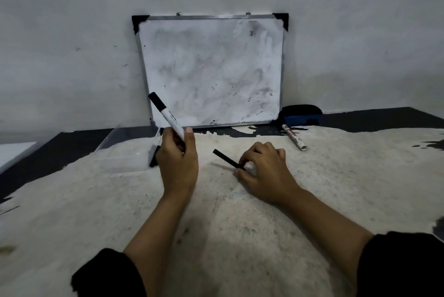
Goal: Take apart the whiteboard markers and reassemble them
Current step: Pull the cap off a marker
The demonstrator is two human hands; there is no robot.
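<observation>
1. Against the wall at the back leans a smudged whiteboard (211,73), with an eraser (301,114) lying just beside its lower right corner; both are well out of the way of the hands.
2. Left hand (179,159) is closed around a marker (167,116), fingers wrapped on its lower end. The capped black end points up and away, tilted left, so the hidden lower end probably faces the other hand for refitting. I cannot tell if that end is open.
3. Right hand (263,171) rests on the worktop (240,236), thumb and fingertips pinched on one end of a thin black rod (228,159). The rod looks like an ink core pulled from a marker. Its free end is raised slightly and aimed toward the left hand, which suits sliding it back in.
4. A second marker barrel (294,137) lies on the worktop near the eraser, its near end open, apart from both hands. It seems parked mid-disassembly.
5. Another dark piece (153,157) lies just left of the left hand, partly hidden; what it is I cannot tell.
6. Judging by this, reassembly is under way.
</observation>
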